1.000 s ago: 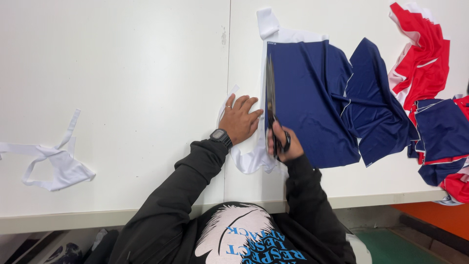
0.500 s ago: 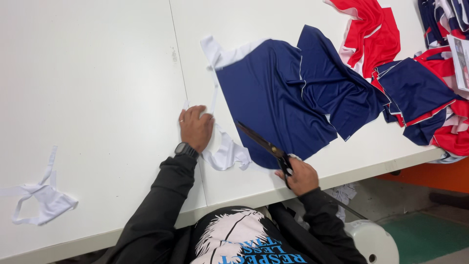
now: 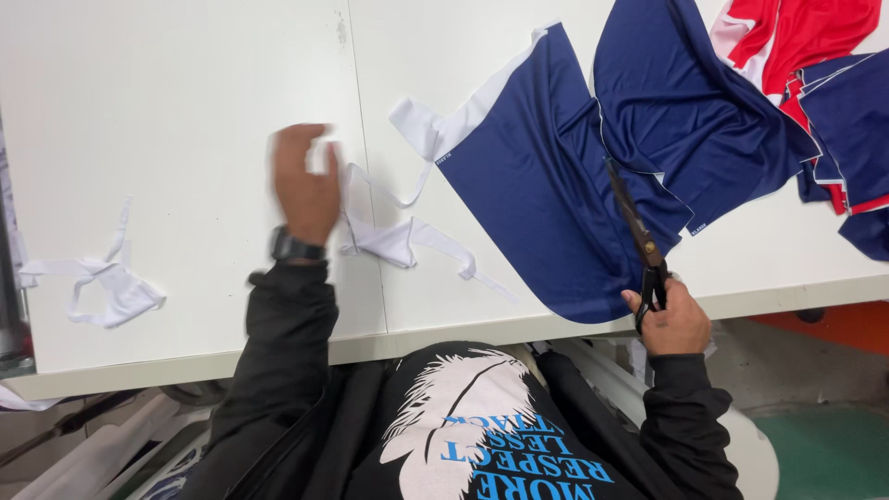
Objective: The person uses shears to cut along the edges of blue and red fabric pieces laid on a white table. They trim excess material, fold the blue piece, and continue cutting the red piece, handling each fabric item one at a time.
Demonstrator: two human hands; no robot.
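The white worktop fills the upper frame, with an orange and green floor at lower right. No containers show. My right hand grips black scissors over the navy fabric, right of centre. My blurred left hand seems to pinch a white strip mid-frame; I cannot tell.

Left hand blurred, raised forward, wrist straight, right hand fisted low, arm bent at elbow

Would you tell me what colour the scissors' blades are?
Dark, almost black scissors, in the head view.
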